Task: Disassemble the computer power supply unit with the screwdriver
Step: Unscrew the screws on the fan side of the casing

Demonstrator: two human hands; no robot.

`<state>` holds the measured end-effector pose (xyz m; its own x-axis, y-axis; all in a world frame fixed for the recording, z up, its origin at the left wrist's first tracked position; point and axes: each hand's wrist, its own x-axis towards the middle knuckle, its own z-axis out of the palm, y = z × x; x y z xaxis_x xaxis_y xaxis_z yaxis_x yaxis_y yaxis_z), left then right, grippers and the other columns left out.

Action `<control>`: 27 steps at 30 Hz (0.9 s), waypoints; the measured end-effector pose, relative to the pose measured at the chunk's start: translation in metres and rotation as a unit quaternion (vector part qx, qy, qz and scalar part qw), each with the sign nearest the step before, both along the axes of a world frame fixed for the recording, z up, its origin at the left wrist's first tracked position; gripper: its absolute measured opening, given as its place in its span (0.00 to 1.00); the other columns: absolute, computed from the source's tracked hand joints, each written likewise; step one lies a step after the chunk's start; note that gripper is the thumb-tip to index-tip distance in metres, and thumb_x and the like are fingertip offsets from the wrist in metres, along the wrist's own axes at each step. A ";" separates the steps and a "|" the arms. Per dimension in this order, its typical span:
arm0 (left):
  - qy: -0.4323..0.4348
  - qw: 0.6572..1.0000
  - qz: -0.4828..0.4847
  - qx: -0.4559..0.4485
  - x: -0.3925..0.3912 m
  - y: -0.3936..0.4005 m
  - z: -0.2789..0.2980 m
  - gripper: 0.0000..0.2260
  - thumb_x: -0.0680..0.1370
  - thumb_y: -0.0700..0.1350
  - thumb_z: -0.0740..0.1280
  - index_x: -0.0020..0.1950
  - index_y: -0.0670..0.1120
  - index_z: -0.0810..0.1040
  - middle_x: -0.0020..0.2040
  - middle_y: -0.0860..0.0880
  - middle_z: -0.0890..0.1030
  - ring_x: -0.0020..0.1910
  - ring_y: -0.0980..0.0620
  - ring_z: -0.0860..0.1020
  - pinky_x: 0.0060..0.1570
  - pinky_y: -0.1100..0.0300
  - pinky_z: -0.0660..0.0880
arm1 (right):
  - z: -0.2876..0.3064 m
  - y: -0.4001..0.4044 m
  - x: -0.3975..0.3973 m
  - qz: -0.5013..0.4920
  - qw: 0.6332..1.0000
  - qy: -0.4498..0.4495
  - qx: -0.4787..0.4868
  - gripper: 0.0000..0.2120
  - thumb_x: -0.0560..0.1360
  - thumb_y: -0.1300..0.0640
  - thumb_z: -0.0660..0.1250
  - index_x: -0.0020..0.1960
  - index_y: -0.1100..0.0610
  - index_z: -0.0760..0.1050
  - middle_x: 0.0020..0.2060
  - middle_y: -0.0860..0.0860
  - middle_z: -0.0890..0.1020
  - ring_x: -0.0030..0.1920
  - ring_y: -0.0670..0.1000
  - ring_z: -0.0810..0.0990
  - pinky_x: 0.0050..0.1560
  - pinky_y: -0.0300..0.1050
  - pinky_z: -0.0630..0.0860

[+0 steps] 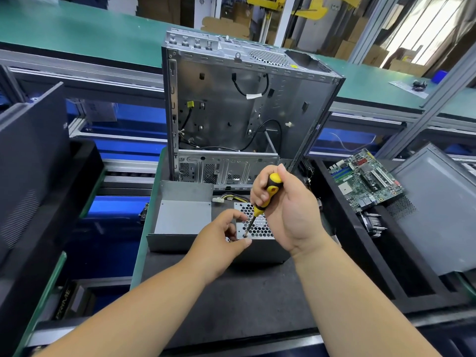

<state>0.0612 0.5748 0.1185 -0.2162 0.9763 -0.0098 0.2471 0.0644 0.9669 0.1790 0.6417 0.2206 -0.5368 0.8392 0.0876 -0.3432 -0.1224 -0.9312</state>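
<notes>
Screwdriver (268, 195) gripped by right hand (286, 212), tip set at power supply unit (257, 229) grille corner; unit corner pinched by left hand (221, 240).

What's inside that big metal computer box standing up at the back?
The computer case looks mostly emptied: black cables, a yellow clip and bare metal walls show. Its lowest part is hidden behind the metal frame and the right hand holding the screwdriver.
</notes>
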 end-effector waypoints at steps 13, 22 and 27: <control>-0.091 0.985 0.095 -0.115 -0.003 0.010 0.005 0.07 0.77 0.51 0.71 0.46 0.49 0.76 0.39 0.51 0.76 0.34 0.55 0.71 0.29 0.67 0.68 | -0.002 0.004 0.006 -0.037 0.998 -0.045 0.010 0.09 0.76 0.49 0.65 0.39 0.51 0.76 0.38 0.51 0.79 0.39 0.51 0.78 0.46 0.51 0.70; -0.076 0.978 0.103 -0.167 -0.003 0.017 0.008 0.08 0.76 0.51 0.71 0.51 0.51 0.76 0.47 0.52 0.81 0.46 0.56 0.77 0.42 0.59 0.70 | -0.003 0.009 0.006 -0.034 0.998 -0.048 0.027 0.13 0.78 0.49 0.63 0.44 0.54 0.81 0.38 0.53 0.81 0.42 0.53 0.80 0.53 0.53 0.73; -0.080 0.978 0.090 -0.171 -0.003 0.019 0.012 0.12 0.77 0.48 0.72 0.58 0.48 0.76 0.50 0.50 0.83 0.51 0.51 0.80 0.53 0.57 0.74 | -0.006 0.008 -0.002 -0.007 1.000 0.013 -0.004 0.20 0.82 0.48 0.55 0.41 0.56 0.78 0.33 0.52 0.73 0.34 0.50 0.70 0.43 0.45 0.68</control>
